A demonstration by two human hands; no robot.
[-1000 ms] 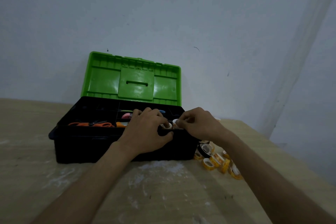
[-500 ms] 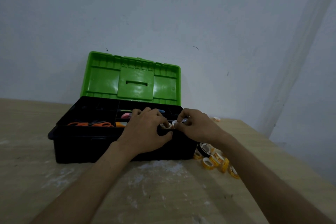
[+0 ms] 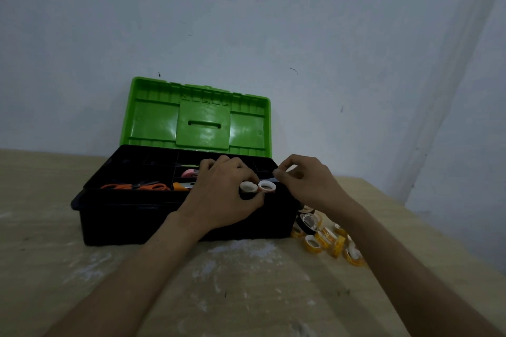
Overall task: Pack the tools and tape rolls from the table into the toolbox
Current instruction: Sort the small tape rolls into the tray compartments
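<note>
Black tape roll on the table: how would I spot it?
Start at the black toolbox with its green lid up. Small tape rolls lie on the wooden table by its right front corner. The black tape roll stands out: those around it are yellow.

Open black toolbox [image 3: 123, 221] beneath left hand [image 3: 219, 200]; two tape rolls [image 3: 257, 186] at its fingertips; yellow rolls [image 3: 325, 241] just below right hand [image 3: 309, 183].
</note>
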